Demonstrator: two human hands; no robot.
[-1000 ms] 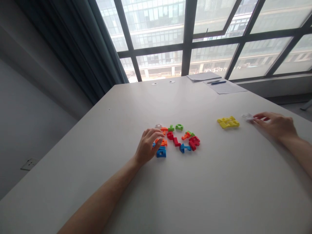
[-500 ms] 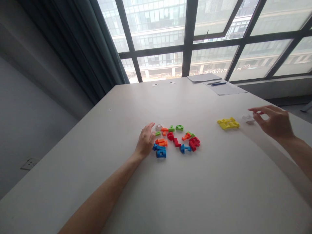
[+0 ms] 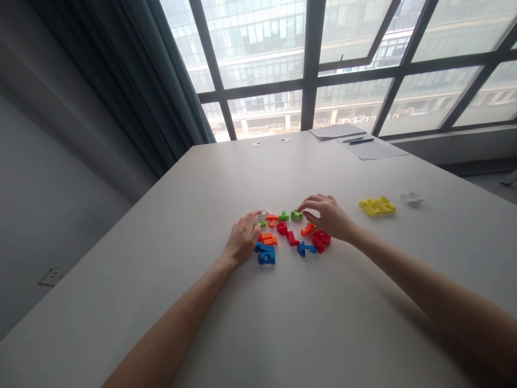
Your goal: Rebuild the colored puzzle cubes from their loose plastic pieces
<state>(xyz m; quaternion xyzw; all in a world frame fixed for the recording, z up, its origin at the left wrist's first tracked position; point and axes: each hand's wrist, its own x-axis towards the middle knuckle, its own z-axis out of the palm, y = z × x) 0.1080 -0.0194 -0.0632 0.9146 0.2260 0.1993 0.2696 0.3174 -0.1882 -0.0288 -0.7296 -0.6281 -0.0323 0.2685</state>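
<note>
Small plastic blocks in several colours lie loosely grouped on the white table. My left hand rests at the group's left side, fingers apart; its fingertips reach a white block and a green block. Beside that hand are orange blocks and blue blocks. From the right, my right hand reaches over the group, thumb and forefinger apart by another green block; I cannot tell whether they touch it. Red blocks and a blue block lie below it.
Yellow blocks sit together to the right, with white blocks beside them. Papers and pens lie at the far right edge. A window and dark curtain stand beyond the table.
My right hand has moved left from the white blocks at the right to the coloured group. The white blocks there stay behind. My left hand remains in about the same place.
</note>
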